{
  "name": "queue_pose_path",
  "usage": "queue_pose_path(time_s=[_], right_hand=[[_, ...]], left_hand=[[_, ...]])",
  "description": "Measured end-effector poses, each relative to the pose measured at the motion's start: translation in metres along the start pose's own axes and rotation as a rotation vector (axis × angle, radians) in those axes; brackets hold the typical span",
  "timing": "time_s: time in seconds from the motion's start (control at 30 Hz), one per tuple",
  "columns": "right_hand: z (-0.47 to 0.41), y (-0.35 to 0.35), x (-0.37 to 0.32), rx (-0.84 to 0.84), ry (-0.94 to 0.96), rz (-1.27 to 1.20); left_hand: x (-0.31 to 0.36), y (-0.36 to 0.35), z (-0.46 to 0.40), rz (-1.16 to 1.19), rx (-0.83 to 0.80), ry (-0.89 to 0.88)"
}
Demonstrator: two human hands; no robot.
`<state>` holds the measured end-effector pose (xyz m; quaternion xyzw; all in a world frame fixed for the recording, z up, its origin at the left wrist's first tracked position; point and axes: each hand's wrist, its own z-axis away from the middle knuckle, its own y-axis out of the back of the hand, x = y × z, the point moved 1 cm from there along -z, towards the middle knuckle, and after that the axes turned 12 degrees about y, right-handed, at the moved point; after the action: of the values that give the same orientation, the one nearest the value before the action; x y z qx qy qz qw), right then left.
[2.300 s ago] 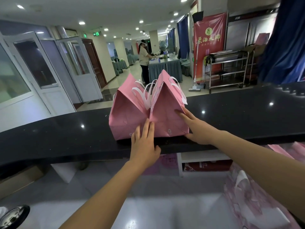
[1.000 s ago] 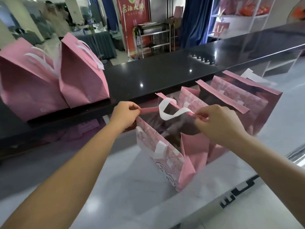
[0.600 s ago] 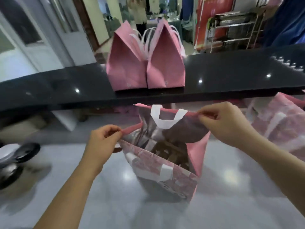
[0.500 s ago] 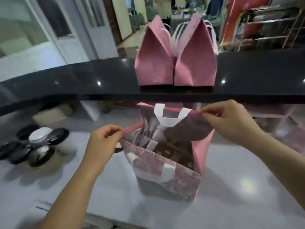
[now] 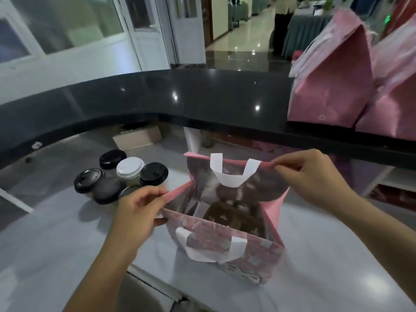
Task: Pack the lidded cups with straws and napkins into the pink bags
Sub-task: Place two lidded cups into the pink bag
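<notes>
Presently my left hand (image 5: 137, 212) and right hand (image 5: 313, 176) each pinch the open pink bag (image 5: 227, 242) rim, mouth stretched nine-to-three on the bench (image 5: 56, 244). Lidded cups (image 5: 121, 176) stand at ten o'clock, nearer my left hand.

Glossy black stone-look counter (image 5: 202, 95), matt pink paper-like bag (image 5: 227, 242), plastic cup lids (image 5: 108, 189), smooth grey worktop (image 5: 56, 248).

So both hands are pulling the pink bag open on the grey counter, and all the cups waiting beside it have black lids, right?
Not quite. In the head view one cup has a white lid; the other lidded cups are black. The rest holds: the left hand and right hand pinch the pink bag open on the grey counter.
</notes>
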<state>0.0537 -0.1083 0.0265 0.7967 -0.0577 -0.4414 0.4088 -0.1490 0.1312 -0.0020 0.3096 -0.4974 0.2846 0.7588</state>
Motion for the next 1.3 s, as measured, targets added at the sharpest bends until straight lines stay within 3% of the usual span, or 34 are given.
queue_pose_path(time_s=[0.17, 0.33, 0.57, 0.7, 0.83, 1.0, 1.13, 1.3], right_hand=[[-0.005, -0.015, -0.033, -0.034, -0.020, 0.075], [0.010, -0.025, -0.062, -0.231, -0.035, 0.240], [0.048, -0.087, -0.097, -0.120, 0.088, 0.459], [0.072, -0.121, -0.104, -0.075, 0.028, 0.480], [0.081, -0.132, -0.102, -0.063, 0.001, 0.578], [0.080, -0.128, -0.112, -0.008, -0.012, 0.517], [0.071, -0.111, -0.133, 0.188, 0.008, 0.351], [0.036, -0.081, -0.168, 0.294, 0.124, -0.092]], left_hand=[[-0.001, 0.029, -0.025, 0.002, -0.177, 0.021], [-0.001, 0.064, -0.061, -0.191, -0.381, -0.068], [0.007, 0.071, -0.175, -1.043, -0.291, -0.474], [0.006, 0.051, -0.214, -1.346, -0.316, -0.437], [0.003, 0.042, -0.228, -1.505, -0.334, -0.399], [0.003, 0.047, -0.230, -1.377, -0.314, -0.449], [0.032, 0.068, -0.211, -0.897, -0.475, -0.375], [0.086, 0.091, -0.152, -0.550, -0.594, -0.628]])
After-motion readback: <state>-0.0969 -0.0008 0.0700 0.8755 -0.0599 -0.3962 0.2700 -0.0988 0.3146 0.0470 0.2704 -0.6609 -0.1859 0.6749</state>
